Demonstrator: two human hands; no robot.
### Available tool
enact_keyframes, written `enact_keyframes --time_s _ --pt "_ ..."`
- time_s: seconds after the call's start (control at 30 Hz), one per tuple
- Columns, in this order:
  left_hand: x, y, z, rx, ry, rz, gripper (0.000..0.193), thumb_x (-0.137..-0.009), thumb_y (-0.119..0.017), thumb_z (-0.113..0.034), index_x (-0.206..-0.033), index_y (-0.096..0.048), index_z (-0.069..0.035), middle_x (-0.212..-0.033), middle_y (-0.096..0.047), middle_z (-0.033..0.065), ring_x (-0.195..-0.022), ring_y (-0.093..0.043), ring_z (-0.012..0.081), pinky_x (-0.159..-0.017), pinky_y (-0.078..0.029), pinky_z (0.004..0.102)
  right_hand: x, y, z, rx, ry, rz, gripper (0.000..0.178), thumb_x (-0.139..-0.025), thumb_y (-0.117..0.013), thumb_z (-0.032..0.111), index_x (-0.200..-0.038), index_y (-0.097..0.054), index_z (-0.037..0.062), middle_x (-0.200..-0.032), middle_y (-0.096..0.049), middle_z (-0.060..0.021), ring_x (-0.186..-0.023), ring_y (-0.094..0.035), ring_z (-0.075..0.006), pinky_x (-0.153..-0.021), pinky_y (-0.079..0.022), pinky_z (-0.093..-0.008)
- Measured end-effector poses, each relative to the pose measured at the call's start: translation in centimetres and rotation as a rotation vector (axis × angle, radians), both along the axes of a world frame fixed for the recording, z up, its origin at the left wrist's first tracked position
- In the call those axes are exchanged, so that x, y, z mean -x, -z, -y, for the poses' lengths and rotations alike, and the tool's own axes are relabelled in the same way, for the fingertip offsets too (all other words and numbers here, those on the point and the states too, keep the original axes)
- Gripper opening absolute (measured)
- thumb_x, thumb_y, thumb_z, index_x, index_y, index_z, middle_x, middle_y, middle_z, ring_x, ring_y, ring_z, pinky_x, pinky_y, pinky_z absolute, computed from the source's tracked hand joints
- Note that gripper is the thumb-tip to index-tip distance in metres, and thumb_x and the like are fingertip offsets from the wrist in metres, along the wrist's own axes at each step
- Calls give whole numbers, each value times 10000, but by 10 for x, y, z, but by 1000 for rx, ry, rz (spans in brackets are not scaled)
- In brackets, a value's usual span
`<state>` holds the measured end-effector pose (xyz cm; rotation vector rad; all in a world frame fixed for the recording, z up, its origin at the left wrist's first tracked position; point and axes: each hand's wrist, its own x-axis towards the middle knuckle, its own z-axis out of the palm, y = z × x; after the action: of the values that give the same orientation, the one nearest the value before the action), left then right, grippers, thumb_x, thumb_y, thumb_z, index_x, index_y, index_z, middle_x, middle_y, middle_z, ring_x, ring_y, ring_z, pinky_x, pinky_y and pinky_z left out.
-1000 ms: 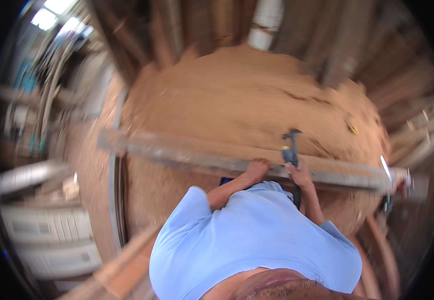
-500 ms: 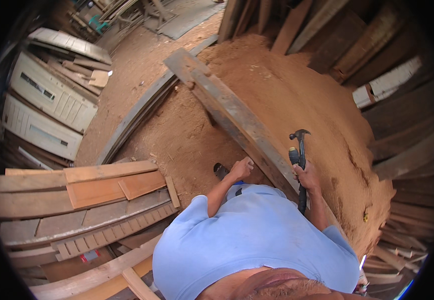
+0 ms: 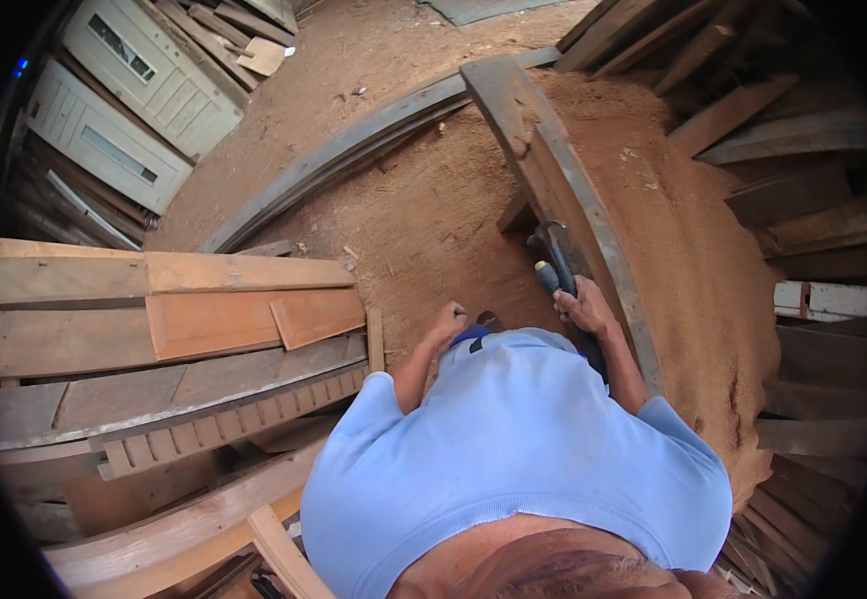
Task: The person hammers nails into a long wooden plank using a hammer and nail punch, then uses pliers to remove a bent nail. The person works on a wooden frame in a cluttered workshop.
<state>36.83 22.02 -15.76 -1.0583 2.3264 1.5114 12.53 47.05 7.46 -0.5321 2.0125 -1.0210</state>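
My right hand (image 3: 586, 305) is wrapped round a black-handled claw hammer (image 3: 557, 250), its head up and pointing away from me. In the same grip is a second tool with a thick dark handle and a yellowish end (image 3: 547, 276); its working end is hidden, so I cannot tell its kind. Just right of this hand runs a long weathered timber beam (image 3: 581, 200), raised above the ground on a wooden support. My left hand (image 3: 446, 322) hangs by my waist, fingers curled in, with nothing showing in them.
Stacked planks and panels (image 3: 204, 275) fill the left side, close to my left arm. Grey timbers (image 3: 354, 125) lie along the sawdust-covered ground (image 3: 414, 220) ahead. White panelled doors (image 3: 114, 145) lean at the far left. More boards (image 3: 823, 354) crowd the right edge.
The view has turned right, and the beam now stands steeper in it. My right hand has brought the hammer from over the beam to its left side. My left hand has swung outward to the left.
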Motion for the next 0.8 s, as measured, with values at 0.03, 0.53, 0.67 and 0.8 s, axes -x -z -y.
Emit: enact_keyframes --time_s 0.03,0.53,0.67,0.8 --pt "-10 7 27 25 -19 -21 294 -873 -646 -197 -1102 -680 -16 -1021 -725 177 -939 -690 275 -834 -547 388 3 -2 20 -4 -57 -46 192 -904 -649 183 -902 -583 3 -753 -644 -74 -633 -639 -154 -590 -519 -333" --pt "23 -18 75 -112 -147 98 366 -896 -670 -274 -1155 -673 -15 -1075 -727 164 -996 -691 270 -886 -532 376 87 16 172 -76 -176 -60 248 -892 -682 211 -850 -601 -19 -687 -668 -127 -657 -696 -228 -638 -534 -385" --pt "36 -2 104 -155 -155 135 361 -900 -681 -280 -1127 -682 1 -1048 -729 162 -982 -690 257 -869 -537 368 155 31 241 -83 -69 -301 255 -894 -663 223 -888 -617 -27 -756 -686 -184 -703 -700 -304 -679 -536 -418" --pt "57 -10 159 -125 -259 188 345 -904 -682 -268 -1122 -683 -1 -1028 -728 161 -953 -694 251 -843 -544 369 240 37 319 -263 -5 -714 295 -900 -617 250 -963 -635 -37 -936 -700 -291 -905 -693 -448 -801 -539 -512"
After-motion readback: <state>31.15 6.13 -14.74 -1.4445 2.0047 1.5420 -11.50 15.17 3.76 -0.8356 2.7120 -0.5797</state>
